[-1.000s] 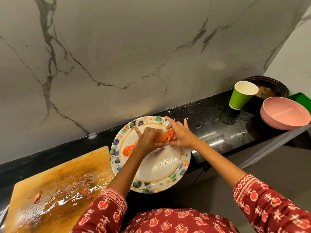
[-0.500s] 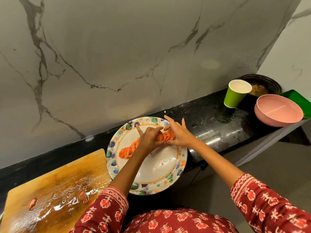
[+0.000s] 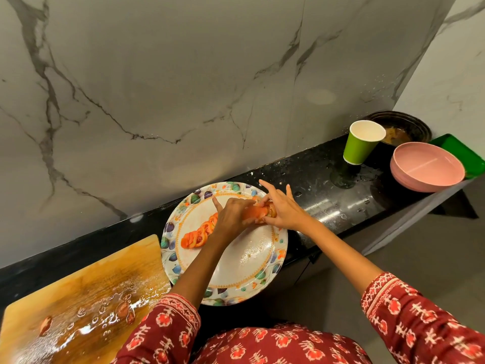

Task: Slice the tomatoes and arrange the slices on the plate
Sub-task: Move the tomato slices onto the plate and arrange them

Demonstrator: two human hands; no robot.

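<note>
The slicing looks finished, judging by the wet cutting board (image 3: 78, 298), which carries only juice and 2 or 3 small red scraps, with no whole tomato and no knife in view. What is in hand is the arranging. A row of overlapping tomato slices (image 3: 198, 233) already lies fanned across the far-left part of the plate (image 3: 252, 269), which sits on the black counter (image 3: 315, 179) just beside the board. The left hand (image 3: 232, 215) and right hand (image 3: 282, 212) meet over the far side of the plate, and both hold a stack of slices (image 3: 258, 212) between them: the left fingers curl over it, the right thumb and fingers pinch its end. The remaining work seems to be spreading this stack to extend the row.

The hands cover most of the stack, so its slice count is unclear. The near half of the plate shows only wet streaks. A green cup (image 3: 360, 143) and pink bowl (image 3: 426, 166) stand well apart at the right.
</note>
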